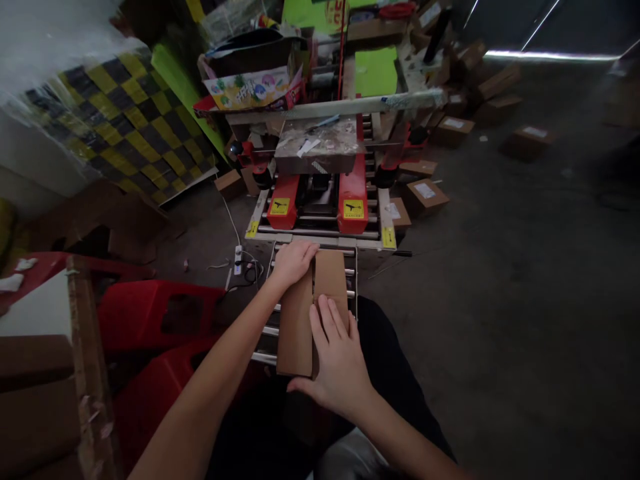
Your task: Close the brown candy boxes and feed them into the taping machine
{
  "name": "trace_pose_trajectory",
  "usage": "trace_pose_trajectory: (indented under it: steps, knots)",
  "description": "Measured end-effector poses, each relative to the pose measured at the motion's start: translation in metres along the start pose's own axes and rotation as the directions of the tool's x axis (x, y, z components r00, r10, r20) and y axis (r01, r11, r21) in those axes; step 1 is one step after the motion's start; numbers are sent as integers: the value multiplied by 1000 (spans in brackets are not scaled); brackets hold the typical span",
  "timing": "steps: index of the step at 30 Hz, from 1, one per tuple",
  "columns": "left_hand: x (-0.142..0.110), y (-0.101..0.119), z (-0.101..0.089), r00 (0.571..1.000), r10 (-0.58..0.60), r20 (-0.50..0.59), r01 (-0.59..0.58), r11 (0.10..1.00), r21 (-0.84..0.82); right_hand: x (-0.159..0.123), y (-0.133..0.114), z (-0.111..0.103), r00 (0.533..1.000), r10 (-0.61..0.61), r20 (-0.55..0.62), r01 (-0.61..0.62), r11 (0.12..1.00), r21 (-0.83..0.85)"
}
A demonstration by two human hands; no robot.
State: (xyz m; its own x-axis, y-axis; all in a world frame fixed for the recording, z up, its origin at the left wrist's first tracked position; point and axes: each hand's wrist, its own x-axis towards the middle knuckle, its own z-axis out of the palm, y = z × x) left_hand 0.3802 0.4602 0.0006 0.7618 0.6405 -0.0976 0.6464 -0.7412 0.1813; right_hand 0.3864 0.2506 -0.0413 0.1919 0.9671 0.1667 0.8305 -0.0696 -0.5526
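Observation:
A brown cardboard box (295, 327) lies lengthwise on a short roller conveyor (271, 331), its long top flaps folded down with a narrow seam between them. My left hand (295, 262) grips its far left corner, fingers together and bent over the far end. Across the near right part of the box rests my right hand (343, 363), fingers spread flat on the flap and thumb stretched out by the near end. My right palm hides part of the box's near right corner. Just beyond the box stands a carton-sealing machine (353, 193) with red side belts and yellow danger labels.
Several labelled cartons (425, 197) lie on the floor right of the machine. Left of me are red plastic bins (150, 310) and a large open carton (87, 360). A power strip (238, 260) with cables lies on the floor. A colourful printed box (253, 90) sits on the machine.

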Motion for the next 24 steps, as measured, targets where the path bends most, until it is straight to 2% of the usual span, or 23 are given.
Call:
trace_pose_trajectory:
  steps: [3,7,11,15,18,20,22,24]
  knots:
    - [1,0,-2,999,12,30,-10,998,-66,0,-1,0,1000,4,5,-4,1000,-2]
    - [2,3,-2,1000,-6,13,7,992,-124,-1,-1,0,1000,7,0,-7,1000,-15]
    - [2,8,5,997,-53,-58,47,994,-94,3,-3,-3,998,-16,60,18,999,-40]
    - [4,10,14,994,-35,-102,27,997,-78,7,-5,-6,990,-17,138,31,995,-100]
    - [13,5,12,976,-50,-211,23,992,-124,18,0,-6,990,-43,132,62,988,-144]
    - [16,-3,4,916,-128,-380,29,966,-256,40,9,-5,990,-56,126,79,980,-184]
    - [8,-15,-4,802,-246,-544,-17,902,-432,75,24,-7,992,-56,114,81,970,-228]
    - [-20,-26,-4,682,-403,-610,-61,800,-597,116,42,-15,994,-58,88,80,962,-262]
